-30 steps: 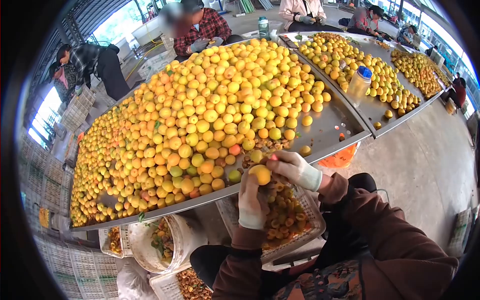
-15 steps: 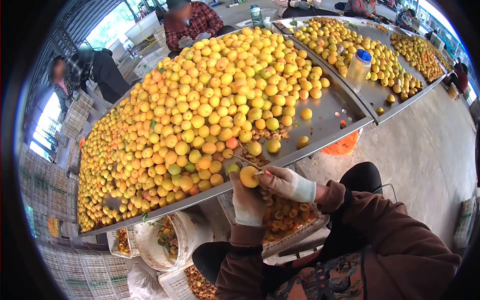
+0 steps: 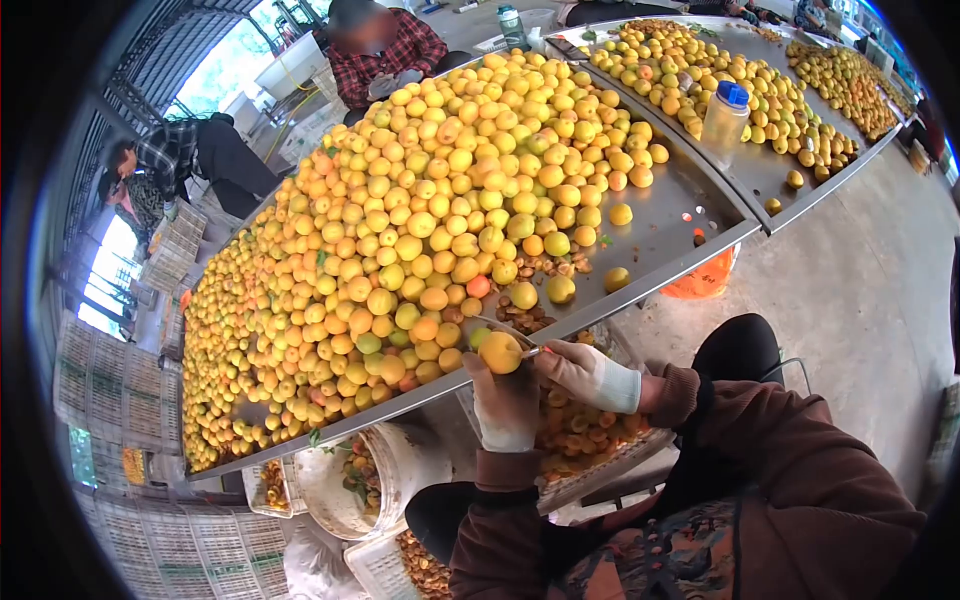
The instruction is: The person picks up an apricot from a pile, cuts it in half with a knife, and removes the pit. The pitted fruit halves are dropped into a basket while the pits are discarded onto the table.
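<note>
My left hand (image 3: 503, 403), in a white glove, holds a yellow apricot (image 3: 500, 352) just below the edge of the metal table (image 3: 668, 240). My right hand (image 3: 588, 373), also gloved, grips a small knife (image 3: 512, 335) whose thin blade lies across the apricot's top. Beneath both hands sits a white plastic crate (image 3: 615, 465) filled with halved apricots. A big heap of whole apricots (image 3: 420, 220) covers the table in front of me, with a patch of brown pits (image 3: 525, 315) near its front edge.
A white bucket (image 3: 385, 470) of scraps and more crates (image 3: 375, 565) stand below the table at left. A clear bottle with a blue cap (image 3: 722, 112) stands on the table at right. People (image 3: 385, 45) sit at the far side. An orange bucket (image 3: 698, 282) sits under the table.
The hands and apricot have stayed close together at the table edge; the knife blade now rests across the fruit. The camera view shifted slightly downward and to the right.
</note>
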Demonstrator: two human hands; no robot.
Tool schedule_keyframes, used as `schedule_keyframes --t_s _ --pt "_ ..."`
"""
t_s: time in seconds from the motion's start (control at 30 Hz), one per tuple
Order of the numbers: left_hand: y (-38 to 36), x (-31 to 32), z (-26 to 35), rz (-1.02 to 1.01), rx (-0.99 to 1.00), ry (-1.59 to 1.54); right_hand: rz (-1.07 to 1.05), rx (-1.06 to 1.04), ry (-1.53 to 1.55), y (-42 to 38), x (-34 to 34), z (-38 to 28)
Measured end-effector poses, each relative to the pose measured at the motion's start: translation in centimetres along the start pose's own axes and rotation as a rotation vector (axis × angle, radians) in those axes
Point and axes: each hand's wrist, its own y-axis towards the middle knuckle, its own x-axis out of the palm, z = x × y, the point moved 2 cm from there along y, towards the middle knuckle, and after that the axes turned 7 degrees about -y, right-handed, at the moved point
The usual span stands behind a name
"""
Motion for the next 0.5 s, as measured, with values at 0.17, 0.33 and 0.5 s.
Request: schedule_keyframes --t_s 0.17,0.33,0.5 --pt "0.1 -1.5 0.1 -0.001 0.036 0.041 -0.028 -0.020 -0.067 -0.4 0.8 -0.4" --pt "0.1 -0.8 -0.2 0.018 0.082 0.087 0.119 -0.078 -0.094 -0.8 1.5 -0.7" --pt "-0.4 0.2 -0.3 0.022 0.146 0.252 -0.025 0.121 -0.142 -0.7 1.8 0.9"
